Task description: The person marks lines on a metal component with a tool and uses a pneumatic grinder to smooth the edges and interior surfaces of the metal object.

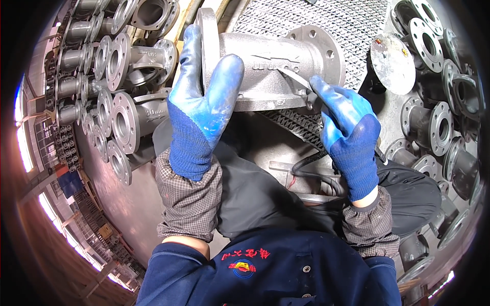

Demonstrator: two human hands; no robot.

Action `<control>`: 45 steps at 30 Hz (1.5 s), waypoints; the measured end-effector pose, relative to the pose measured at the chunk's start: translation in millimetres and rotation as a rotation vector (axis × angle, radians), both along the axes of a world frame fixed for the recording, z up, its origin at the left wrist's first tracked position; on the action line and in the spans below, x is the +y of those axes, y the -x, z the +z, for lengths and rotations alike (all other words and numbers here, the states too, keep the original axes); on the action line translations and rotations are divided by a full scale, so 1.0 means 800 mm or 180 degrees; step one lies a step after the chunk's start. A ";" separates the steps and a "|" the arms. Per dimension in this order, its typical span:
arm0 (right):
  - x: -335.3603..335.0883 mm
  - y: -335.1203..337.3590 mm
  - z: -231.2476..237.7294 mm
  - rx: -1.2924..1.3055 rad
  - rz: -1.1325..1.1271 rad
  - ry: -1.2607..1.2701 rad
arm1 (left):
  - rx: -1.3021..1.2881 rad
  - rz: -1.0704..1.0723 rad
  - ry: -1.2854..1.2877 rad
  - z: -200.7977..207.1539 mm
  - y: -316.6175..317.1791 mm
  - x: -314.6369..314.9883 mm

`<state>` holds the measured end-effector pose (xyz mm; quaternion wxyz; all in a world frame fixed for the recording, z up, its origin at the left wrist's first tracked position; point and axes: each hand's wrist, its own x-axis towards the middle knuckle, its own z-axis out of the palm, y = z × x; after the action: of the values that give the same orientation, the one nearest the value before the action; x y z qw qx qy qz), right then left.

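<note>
At twelve o'clock: grey flanged casting (273, 53), clasped by end flange (210, 45) in left hand (204, 104) at eleven, seemingly for steadiness. Pinched in right hand (348, 115) at two: slim tool (296, 79), angled toward casting, presumably for control.

Grey floor (120, 214) stretches out to the left of the left hand (206, 97). Farther left, bright window-like strips (23, 145) glare along the room's shadowed edge, a blue panel (70, 184) nearer in. Metal grating (360, 23) lies ahead of the right hand (349, 117), and just right of that grating sits a pale, stained round top (393, 64).
</note>
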<state>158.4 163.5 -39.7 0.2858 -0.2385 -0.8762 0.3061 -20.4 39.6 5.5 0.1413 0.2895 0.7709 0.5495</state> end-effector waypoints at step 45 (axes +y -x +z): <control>-0.001 0.001 -0.001 0.0060 -0.0058 -0.0043 | 0.0116 -0.0003 0.0091 -0.002 0.002 -0.001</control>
<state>157.7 162.7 -40.3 0.2984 -0.2416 -0.8733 0.2999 -22.3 38.6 4.2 0.1316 0.2978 0.7810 0.5330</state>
